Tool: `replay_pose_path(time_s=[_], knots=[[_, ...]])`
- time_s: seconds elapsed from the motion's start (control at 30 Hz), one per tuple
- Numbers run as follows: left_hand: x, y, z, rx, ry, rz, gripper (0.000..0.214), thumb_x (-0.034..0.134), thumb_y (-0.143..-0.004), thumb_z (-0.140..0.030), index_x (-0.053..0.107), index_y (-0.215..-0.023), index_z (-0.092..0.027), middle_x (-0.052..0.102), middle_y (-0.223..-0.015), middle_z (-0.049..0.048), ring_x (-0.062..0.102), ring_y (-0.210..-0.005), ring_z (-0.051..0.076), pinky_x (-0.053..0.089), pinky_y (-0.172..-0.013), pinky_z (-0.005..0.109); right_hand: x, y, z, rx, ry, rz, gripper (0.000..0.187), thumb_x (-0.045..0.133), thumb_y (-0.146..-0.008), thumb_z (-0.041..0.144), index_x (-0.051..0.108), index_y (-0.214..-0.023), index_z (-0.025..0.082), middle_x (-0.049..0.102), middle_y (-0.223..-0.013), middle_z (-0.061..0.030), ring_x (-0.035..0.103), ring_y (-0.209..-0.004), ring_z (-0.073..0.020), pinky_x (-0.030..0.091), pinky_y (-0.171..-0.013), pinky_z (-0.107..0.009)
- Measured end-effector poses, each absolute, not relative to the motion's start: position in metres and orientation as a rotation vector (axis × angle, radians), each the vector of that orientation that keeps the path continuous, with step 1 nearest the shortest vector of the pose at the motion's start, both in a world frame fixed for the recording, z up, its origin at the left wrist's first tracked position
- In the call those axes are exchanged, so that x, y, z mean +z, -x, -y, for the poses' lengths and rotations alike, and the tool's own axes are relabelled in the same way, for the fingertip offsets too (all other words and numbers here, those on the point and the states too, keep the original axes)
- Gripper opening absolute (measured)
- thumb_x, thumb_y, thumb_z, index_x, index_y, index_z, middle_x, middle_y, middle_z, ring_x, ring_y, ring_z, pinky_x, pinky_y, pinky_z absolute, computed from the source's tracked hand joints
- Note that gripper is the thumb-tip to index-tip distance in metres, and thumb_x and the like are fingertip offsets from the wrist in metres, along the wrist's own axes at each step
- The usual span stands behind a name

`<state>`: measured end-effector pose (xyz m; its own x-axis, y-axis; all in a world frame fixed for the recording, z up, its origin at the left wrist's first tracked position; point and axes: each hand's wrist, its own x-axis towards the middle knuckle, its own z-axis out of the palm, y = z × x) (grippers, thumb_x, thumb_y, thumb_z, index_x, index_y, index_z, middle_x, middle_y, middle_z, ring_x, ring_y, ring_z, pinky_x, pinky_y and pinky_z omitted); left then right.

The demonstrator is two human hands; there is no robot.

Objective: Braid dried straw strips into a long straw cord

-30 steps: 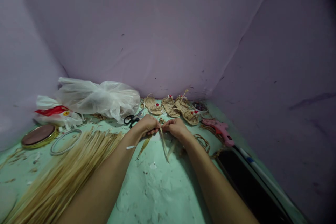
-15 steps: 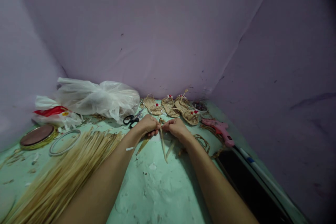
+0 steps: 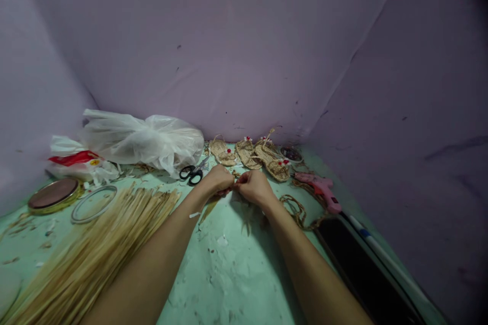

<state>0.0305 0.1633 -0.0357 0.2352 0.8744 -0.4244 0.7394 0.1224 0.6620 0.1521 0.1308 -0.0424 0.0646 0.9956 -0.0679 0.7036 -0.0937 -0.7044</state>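
Note:
My left hand (image 3: pixel 220 180) and my right hand (image 3: pixel 254 186) are close together over the middle of the table, fingers closed in a pinch. Between them they grip a thin strand of dried fiber, mostly hidden by the fingers. Its pale loose ends (image 3: pixel 246 221) are smeared by motion below my right hand. A bit of the strand work (image 3: pixel 236 175) shows just beyond the fingertips. Black-handled scissors (image 3: pixel 195 175) lie open beside my left hand. Behind the hands lie small woven slippers (image 3: pixel 247 155) with red and white beads.
A bundle of dried fiber strips (image 3: pixel 118 244) spreads at the left, near a grey ring (image 3: pixel 78 216) and a round lid (image 3: pixel 53 195). Plastic bags (image 3: pixel 152 142) sit at the back. To the right are a braided cord (image 3: pixel 299 213), a pink glue gun (image 3: pixel 322 188) and a dark flat object (image 3: pixel 362 264).
The loose strand ends that hung clearly between my hands have swung and are now blurred or hidden. Both hands have drawn slightly closer together.

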Motion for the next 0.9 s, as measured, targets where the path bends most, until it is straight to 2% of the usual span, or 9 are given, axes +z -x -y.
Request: replay_pose_path(time_s=[0.13, 0.23, 0.43, 0.53, 0.6, 0.7, 0.77, 0.9], knots=[[-0.038, -0.03, -0.161, 0.276, -1.579, -1.527, 0.017, 0.047, -0.057, -0.014, 0.047, -0.04, -0.014, 0.036, -0.027, -0.002, 0.033, -0.027, 0.008, 0.023, -0.033, 0.02, -0.023, -0.148, -0.121, 1.287, 1.724, 1.418, 0.014, 0.052, -0.062, 0.015, 0.059, -0.051, 0.01, 0.053, -0.045, -0.0023, 0.038, -0.038, -0.0061, 0.03, -0.038, -0.018], [-0.037, -0.027, -0.158, 0.306, -1.588, -1.453, 0.02, 0.047, -0.059, -0.016, 0.046, -0.039, -0.014, 0.036, -0.028, -0.0013, 0.031, -0.028, 0.008, 0.021, -0.033, 0.02, -0.013, -0.145, -0.116, 1.595, 1.619, 1.204, 0.018, 0.047, -0.066, 0.012, 0.056, -0.051, 0.012, 0.057, -0.049, -0.0048, 0.046, -0.04, -0.0085, 0.039, -0.042, -0.02], [-0.031, -0.022, -0.157, 0.272, -1.607, -1.361, 0.024, 0.042, -0.064, -0.021, 0.047, -0.042, -0.014, 0.037, -0.031, -0.0011, 0.032, -0.03, 0.007, 0.02, -0.033, 0.019, -0.012, -0.146, -0.118, 1.613, 1.619, 1.11, 0.015, 0.049, -0.069, 0.015, 0.056, -0.056, 0.012, 0.06, -0.053, -0.0053, 0.051, -0.045, -0.009, 0.042, -0.045, -0.019], [-0.031, -0.022, -0.157, 0.301, -1.617, -1.352, 0.022, 0.041, -0.064, -0.019, 0.048, -0.044, -0.014, 0.035, -0.029, -0.0023, 0.03, -0.027, 0.007, 0.019, -0.033, 0.019, -0.015, -0.152, -0.121, 1.744, 1.551, 1.025, 0.024, 0.044, -0.074, 0.025, 0.057, -0.06, 0.011, 0.06, -0.054, -0.0059, 0.053, -0.046, -0.0095, 0.043, -0.046, -0.02], [-0.032, -0.022, -0.156, 0.321, -1.616, -1.344, 0.02, 0.041, -0.063, -0.018, 0.048, -0.045, -0.014, 0.032, -0.028, -0.0037, 0.027, -0.026, 0.006, 0.018, -0.033, 0.019, -0.019, -0.156, -0.122, 1.808, 1.484, 1.001, 0.019, 0.046, -0.072, 0.022, 0.058, -0.063, 0.011, 0.06, -0.054, -0.0047, 0.053, -0.048, -0.0092, 0.044, -0.049, -0.02], [-0.033, -0.022, -0.155, 0.352, -1.603, -1.378, 0.017, 0.045, -0.061, -0.019, 0.048, -0.045, -0.013, 0.033, -0.03, -0.004, 0.028, -0.027, 0.005, 0.018, -0.033, 0.019, -0.031, -0.154, -0.124, 1.601, 1.529, 1.075, 0.006, 0.053, -0.061, 0.012, 0.059, -0.062, 0.012, 0.057, -0.05, -0.0007, 0.05, -0.045, -0.0076, 0.042, -0.048, -0.018], [-0.034, -0.021, -0.155, 0.398, -1.59, -1.395, 0.017, 0.047, -0.06, -0.019, 0.046, -0.044, -0.014, 0.034, -0.032, -0.0042, 0.028, -0.029, 0.005, 0.017, -0.034, 0.018, -0.041, -0.151, -0.126, 1.347, 1.627, 1.169, 0.002, 0.057, -0.059, 0.013, 0.059, -0.058, 0.012, 0.054, -0.046, 0.0008, 0.047, -0.042, -0.0071, 0.039, -0.044, -0.017], [-0.035, -0.021, -0.157, 0.495, -1.547, -1.35, 0.018, 0.051, -0.057, -0.018, 0.043, -0.042, -0.015, 0.034, -0.033, -0.0049, 0.027, -0.032, 0.005, 0.018, -0.034, 0.019, -0.056, -0.144, -0.131, 1.021, 1.698, 1.326, 0.011, 0.061, -0.059, 0.024, 0.059, -0.057, 0.014, 0.051, -0.042, 0.0024, 0.044, -0.039, -0.0068, 0.032, -0.04, -0.017]])
